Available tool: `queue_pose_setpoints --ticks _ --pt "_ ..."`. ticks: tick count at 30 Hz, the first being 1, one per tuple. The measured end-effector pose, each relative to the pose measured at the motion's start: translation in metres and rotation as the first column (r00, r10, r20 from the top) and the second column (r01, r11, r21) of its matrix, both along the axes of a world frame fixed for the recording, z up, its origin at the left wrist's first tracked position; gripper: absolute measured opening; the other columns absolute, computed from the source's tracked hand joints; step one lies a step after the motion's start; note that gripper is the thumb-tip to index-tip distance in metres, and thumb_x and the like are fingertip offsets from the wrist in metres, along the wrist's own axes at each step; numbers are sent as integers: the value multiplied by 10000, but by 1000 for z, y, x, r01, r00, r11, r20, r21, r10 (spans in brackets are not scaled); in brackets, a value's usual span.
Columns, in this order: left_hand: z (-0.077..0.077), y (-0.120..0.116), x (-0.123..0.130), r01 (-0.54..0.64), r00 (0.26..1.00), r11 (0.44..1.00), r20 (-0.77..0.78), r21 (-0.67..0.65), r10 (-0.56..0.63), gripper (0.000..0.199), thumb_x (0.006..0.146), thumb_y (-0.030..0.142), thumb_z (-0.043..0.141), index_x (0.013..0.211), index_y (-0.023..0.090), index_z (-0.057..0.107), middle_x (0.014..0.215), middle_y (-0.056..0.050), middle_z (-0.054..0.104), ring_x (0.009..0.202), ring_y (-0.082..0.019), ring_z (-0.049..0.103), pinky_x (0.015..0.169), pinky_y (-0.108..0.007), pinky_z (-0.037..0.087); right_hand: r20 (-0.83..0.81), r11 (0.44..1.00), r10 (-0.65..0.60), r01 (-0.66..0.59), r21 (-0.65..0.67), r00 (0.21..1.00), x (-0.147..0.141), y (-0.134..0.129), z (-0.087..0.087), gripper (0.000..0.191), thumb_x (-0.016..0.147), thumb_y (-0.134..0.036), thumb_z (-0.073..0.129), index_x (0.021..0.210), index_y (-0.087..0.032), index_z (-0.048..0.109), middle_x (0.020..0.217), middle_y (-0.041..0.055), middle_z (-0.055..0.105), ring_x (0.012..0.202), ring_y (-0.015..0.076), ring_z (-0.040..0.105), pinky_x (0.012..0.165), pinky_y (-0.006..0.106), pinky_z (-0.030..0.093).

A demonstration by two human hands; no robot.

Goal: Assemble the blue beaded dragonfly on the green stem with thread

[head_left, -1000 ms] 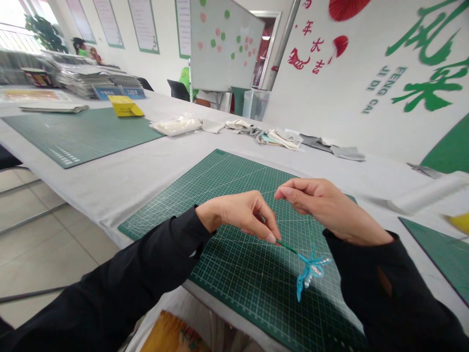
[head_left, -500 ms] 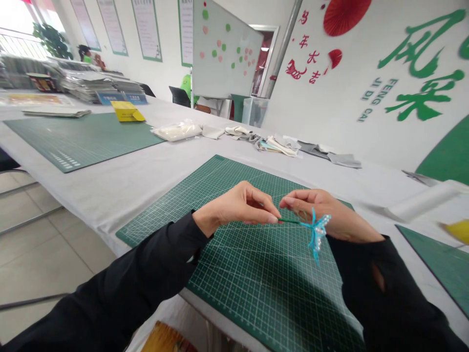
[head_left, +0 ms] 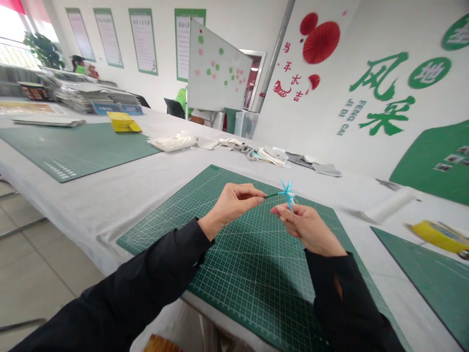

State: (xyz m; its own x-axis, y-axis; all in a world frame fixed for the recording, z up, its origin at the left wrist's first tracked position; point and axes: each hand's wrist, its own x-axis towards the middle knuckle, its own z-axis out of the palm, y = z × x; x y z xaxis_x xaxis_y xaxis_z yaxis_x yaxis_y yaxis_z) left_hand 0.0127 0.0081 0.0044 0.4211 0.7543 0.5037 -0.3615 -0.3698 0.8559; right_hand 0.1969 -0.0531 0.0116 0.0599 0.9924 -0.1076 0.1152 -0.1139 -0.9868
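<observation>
Between the thumb and fingertips of my left hand (head_left: 236,203) is the thin green stem of a blue craft flower (head_left: 287,192). Its light-blue petals carry white, pearl-like beads and point toward the right. Just below the flower head, my right hand (head_left: 309,227) has its thumb and fingertips pressed together; whatever they pinch is too small to make out. Both hands are above a green cutting mat (head_left: 234,274) with a white grid.
A second cutting mat (head_left: 84,146) lies at the left, bearing a yellow folded card (head_left: 123,122). Farther back are a plastic-wrapped white pack (head_left: 174,142) and fabric scraps (head_left: 271,155). On the right are a white roll (head_left: 390,205) and a yellow object (head_left: 437,236).
My right hand has moved from behind the flower to below it, fingertips closed. The flower has risen and tilted upward in my left hand. The head view has shifted up and right.
</observation>
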Motion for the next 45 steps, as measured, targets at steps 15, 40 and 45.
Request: queue_pose_setpoints --ticks 15,40,45 --pt "-7 -3 1 214 972 969 -72 -126 -224 191 706 311 706 708 120 694 663 8 505 473 -27 335 428 -211 193 -273 999 -40 41 -2 961 -1 7 -30 310 584 -383 773 716 -142 628 468 -85 426 351 1 153 348 194 65" --pt "-11 35 -17 124 986 903 152 -412 -65 224 642 257 753 733 95 627 562 31 480 400 -3 308 389 -162 199 -26 835 -540 539 109 841 115 -2 -52 317 553 -425 771 616 -157 615 648 46 627 368 25 258 311 220 176" --pt "-7 42 -25 223 941 854 334 -469 -63 197 680 245 710 735 117 571 564 54 466 376 -2 292 383 -158 243 105 800 -599 589 112 794 135 -8 -57 342 520 -450 761 619 -142 649 716 96 665 378 36 278 332 237 192"
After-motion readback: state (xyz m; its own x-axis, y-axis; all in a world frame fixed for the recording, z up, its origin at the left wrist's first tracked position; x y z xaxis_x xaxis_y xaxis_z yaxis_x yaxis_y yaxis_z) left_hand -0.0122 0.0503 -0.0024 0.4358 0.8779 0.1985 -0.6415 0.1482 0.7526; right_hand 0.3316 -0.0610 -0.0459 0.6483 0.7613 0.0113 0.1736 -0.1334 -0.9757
